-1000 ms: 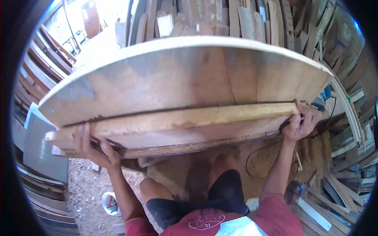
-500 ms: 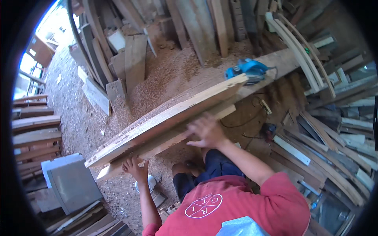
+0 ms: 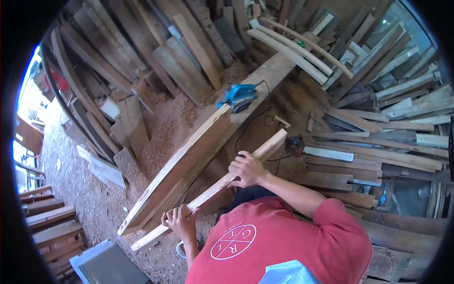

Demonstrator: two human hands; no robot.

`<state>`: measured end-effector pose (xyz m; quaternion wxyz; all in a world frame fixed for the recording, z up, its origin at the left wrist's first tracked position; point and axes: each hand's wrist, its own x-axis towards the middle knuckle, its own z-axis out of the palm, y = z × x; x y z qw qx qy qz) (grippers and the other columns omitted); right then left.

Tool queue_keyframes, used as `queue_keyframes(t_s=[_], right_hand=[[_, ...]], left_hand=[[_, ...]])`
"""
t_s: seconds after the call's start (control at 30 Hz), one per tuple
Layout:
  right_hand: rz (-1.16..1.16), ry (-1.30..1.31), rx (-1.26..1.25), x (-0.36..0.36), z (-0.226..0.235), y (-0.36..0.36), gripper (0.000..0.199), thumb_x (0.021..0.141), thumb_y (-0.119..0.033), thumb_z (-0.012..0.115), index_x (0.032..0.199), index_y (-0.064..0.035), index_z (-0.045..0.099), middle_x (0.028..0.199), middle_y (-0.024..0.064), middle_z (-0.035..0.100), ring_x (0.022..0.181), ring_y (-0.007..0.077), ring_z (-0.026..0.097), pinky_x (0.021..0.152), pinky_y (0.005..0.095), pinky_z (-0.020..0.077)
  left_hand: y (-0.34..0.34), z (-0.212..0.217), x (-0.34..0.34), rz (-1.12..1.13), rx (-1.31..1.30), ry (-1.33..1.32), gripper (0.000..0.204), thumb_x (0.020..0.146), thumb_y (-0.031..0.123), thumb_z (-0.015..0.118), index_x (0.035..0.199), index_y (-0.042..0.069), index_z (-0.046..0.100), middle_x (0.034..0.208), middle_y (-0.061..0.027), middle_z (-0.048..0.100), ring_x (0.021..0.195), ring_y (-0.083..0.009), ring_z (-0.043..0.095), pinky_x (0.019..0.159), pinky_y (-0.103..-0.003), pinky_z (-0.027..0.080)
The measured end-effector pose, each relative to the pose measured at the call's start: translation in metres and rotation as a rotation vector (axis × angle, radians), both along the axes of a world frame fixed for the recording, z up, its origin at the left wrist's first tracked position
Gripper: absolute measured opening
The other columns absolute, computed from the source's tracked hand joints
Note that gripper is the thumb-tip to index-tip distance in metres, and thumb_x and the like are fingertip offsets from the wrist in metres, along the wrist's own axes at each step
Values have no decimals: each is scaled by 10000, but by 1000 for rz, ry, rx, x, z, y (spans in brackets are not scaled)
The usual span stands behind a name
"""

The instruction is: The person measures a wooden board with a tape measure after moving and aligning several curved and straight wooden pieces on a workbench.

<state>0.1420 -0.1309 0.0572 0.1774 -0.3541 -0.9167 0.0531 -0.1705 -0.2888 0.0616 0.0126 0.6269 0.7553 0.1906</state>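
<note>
Strip (image 3: 209, 192): wood, in both hands, on the near side of the plank (image 3: 188, 171), with a gap along most of its length. Left hand (image 3: 181, 223): thumb and fingers gripping strip, toward plank's lower-left end. Right hand (image 3: 247, 169): fingers curled around strip, toward plank's upper-right end. Planer (image 3: 239, 97): blue, just beyond that end. Box (image 3: 111, 266): grey, past plank's lower-left end.
</note>
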Motion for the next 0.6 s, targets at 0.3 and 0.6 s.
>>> queue_keyframes(t_s=[0.3,0.6], right_hand=[[-550,339,129,130,51,45,532,774,-643,760,794,-120,666,762,46,662,766,251,664,998,433,404],[-1238,192,-222,311,11,300,648,817,-709,650,963,-88,759,890,182,749,898,407,713,807,486,526]], left_hand=[[155,151,97,-201,572,33,284,894,271,753,1158,167,764,1217,-22,683,1378,-310,444,1208,-557,207],[285,72,178,130,339,-51,322,877,154,747,1198,139,735,1312,-122,609,1338,-352,467,1163,-508,289]])
